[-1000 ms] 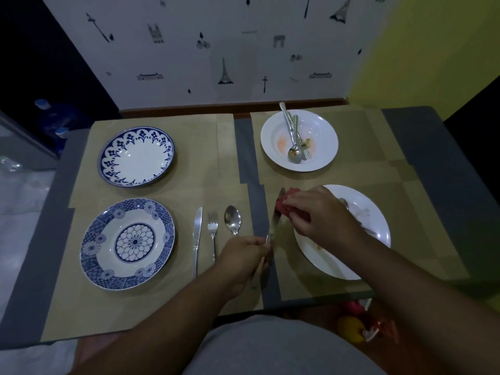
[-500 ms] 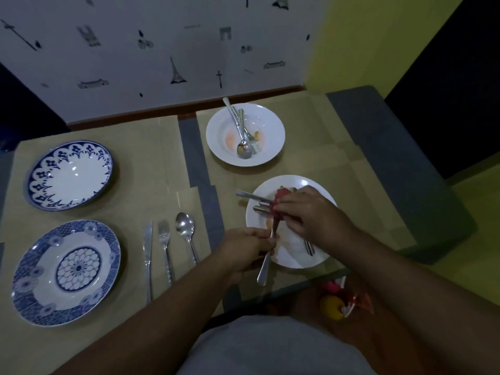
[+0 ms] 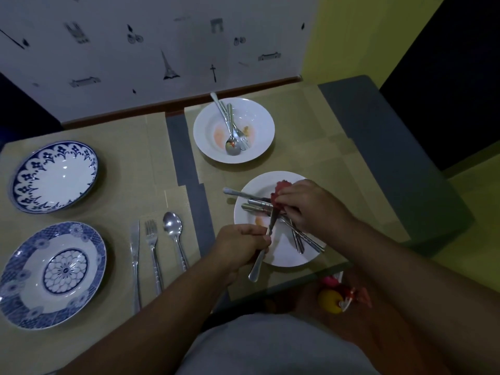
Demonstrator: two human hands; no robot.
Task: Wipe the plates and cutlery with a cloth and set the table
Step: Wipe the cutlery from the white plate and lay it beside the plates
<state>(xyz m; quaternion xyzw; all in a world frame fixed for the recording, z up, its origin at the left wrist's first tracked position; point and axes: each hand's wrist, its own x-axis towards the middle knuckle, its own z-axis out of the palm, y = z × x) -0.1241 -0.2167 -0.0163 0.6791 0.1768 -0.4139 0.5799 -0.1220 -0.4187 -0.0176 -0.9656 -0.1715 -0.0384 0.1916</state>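
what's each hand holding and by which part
Left hand grips a utensil by its handle; right hand pinches the red cloth around its upper end.

Dim, bluish indoor light, soft shadows, mild wide-angle bending at edges.

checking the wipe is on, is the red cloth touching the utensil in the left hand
Touching. Head view: the red cloth, pinched by the right hand, closes around the upper end of the utensil the left hand grips.

Knife (image 3: 135,257), fork (image 3: 153,253) and spoon (image 3: 175,239) lie side by side right of the near plate (image 3: 89,282).
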